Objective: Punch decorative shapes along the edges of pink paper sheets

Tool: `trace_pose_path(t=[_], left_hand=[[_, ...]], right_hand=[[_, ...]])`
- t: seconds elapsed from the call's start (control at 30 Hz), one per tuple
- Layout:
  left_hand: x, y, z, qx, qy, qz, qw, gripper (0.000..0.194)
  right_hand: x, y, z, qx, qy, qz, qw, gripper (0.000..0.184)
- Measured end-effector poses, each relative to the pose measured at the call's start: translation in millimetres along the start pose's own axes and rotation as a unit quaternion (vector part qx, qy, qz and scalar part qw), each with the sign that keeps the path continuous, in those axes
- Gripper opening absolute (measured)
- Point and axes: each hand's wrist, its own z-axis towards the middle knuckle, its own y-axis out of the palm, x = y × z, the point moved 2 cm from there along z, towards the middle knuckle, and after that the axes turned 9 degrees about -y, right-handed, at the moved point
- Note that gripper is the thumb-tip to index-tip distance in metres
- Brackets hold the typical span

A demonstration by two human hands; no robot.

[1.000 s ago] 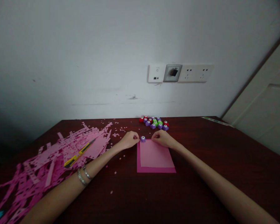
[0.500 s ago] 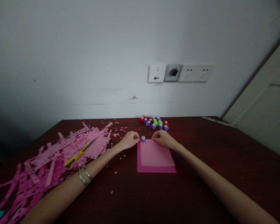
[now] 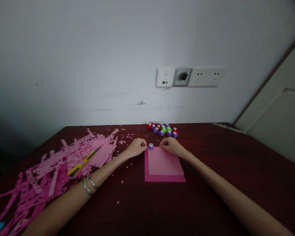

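The left arm [image 3: 66,205] is bare along its visible length, apart from two silver bracelets above the wrist. The near bracelet [image 3: 86,186] looks thicker and textured, its pattern too small to read; the far bracelet [image 3: 92,182] is slimmer and smoother, with a narrow gap between the two. The right arm [image 3: 226,190] is slender, bare and plain. Both hands are ungloved.

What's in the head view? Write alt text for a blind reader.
Left hand and right hand flank a purple punch at the far edge of layered pink sheets; pink scraps and a yellow cutter lie to the left, more punches behind.
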Motion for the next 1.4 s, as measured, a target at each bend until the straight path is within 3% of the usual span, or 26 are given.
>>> trace_pose_path(t=[0.17, 0.37, 0.5, 0.63, 0.8, 0.97, 1.1, 1.4], left_hand=[[1, -0.8, -1, 0.007, -0.009, -0.006, 1.000, 0.015], [4, -16.0, 0, 0.061, -0.014, -0.008, 0.998, 0.017], [8, -33.0, 6, 0.070, -0.013, -0.012, 0.997, 0.022], [13, -39.1, 12, -0.007, -0.027, -0.043, 0.999, 0.033], [15, -35.8, 16, -0.089, -0.090, -0.100, 0.987, 0.040], [17, -30.8, 21, -0.182, -0.098, -0.158, 0.966, 0.044], [18, -27.6, 27, -0.263, -0.123, -0.134, 0.948, 0.042], [11, -22.7, 34, -0.347, -0.137, -0.127, 0.919, 0.040]], right_hand=[[1, 0, 0, 0.001, 0.006, -0.015, 1.000, 0.018], [-2, -12, 3, 0.057, 0.009, -0.010, 0.998, 0.020], [-14, -15, 8, -0.026, 0.067, 0.069, 0.995, 0.036], [-25, -14, 18, -0.122, 0.121, 0.124, 0.977, 0.048], [-34, -14, 32, -0.186, 0.157, 0.168, 0.955, 0.049], [-35, -10, 39, -0.222, 0.178, 0.152, 0.946, 0.045], [-24, -3, 43, -0.252, 0.200, 0.164, 0.932, 0.040], [-20, 3, 48, -0.305, 0.233, 0.216, 0.898, 0.035]])
